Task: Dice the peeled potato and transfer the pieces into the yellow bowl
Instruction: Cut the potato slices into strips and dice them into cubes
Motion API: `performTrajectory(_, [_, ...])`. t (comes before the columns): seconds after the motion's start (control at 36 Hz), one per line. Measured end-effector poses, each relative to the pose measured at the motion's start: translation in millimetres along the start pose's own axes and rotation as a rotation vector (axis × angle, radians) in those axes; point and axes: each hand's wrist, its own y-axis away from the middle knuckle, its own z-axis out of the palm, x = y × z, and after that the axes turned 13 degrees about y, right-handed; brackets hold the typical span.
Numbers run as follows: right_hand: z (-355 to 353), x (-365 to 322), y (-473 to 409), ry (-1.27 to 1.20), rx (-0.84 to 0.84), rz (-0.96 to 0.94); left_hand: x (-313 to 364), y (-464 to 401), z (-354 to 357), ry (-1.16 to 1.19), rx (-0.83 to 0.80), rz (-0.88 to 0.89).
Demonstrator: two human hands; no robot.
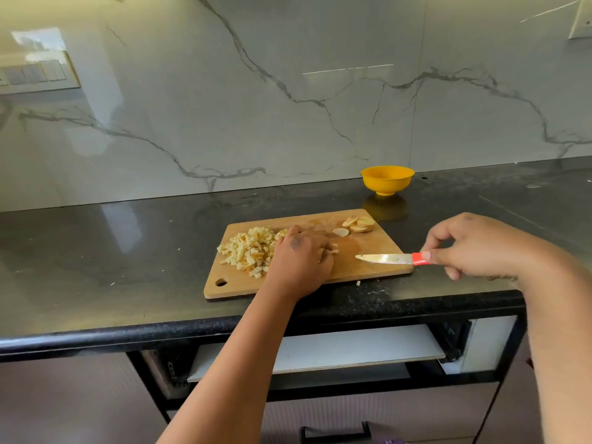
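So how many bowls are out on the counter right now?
1. A single yellow bowl stands at the back of the dark counter by the marble wall, beyond the far right corner of the cutting board. No other bowl shows in view.

i see open dark counter [128, 251] all along the left, from the wall to the front edge. the cutting board [323, 277] sits near the front edge; its left half is heaped with diced potato [248, 248], its back right corner holds potato slices [358, 224]. the knife [389, 258] lies across its right front corner. behind it, by the wall, stands the yellow bowl [387, 180], with bare counter between them.
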Motion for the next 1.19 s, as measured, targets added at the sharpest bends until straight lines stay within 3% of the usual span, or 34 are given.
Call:
performTrajectory(0.17, [12,-6,-14,-0.247,0.032,0.031,8,-16,-4,0.118,-0.128,0.028])
performTrajectory(0.25, [18,-13,-16,-0.331,0.057,0.014,13,-22,-3,0.002,-0.165,0.147])
performTrajectory(0.33, [21,-15,-18,-0.366,0.071,0.014,14,-26,1,-0.172,-0.094,0.245])
performTrajectory(0.47, [19,-15,-16,-0.415,0.028,-0.001,10,-28,8,-0.364,0.051,0.253])
performTrajectory(0.58, [16,-13,-14,-0.443,0.008,-0.014,12,-26,4,-0.404,0.139,0.197])
performTrajectory(0.69, [16,-9,-15,-0.436,0.032,0.001,3,-26,-3,-0.405,0.144,0.002])
performTrajectory(0.81, [18,-9,-17,-0.427,0.015,0.007,-4,-30,-8,-0.191,0.053,-0.088])
performTrajectory(0.92, [20,-12,-18,-0.440,0.004,-0.013,-1,-29,-8,-0.138,-0.052,0.097])
performTrajectory(1.08, [21,-17,-16,-0.481,-0.036,-0.048,0,-29,2,-0.326,0.133,0.312])
performTrajectory(1.19, [16,-13,-15,-0.499,-0.016,-0.057,-2,-30,2,-0.379,0.204,0.211])
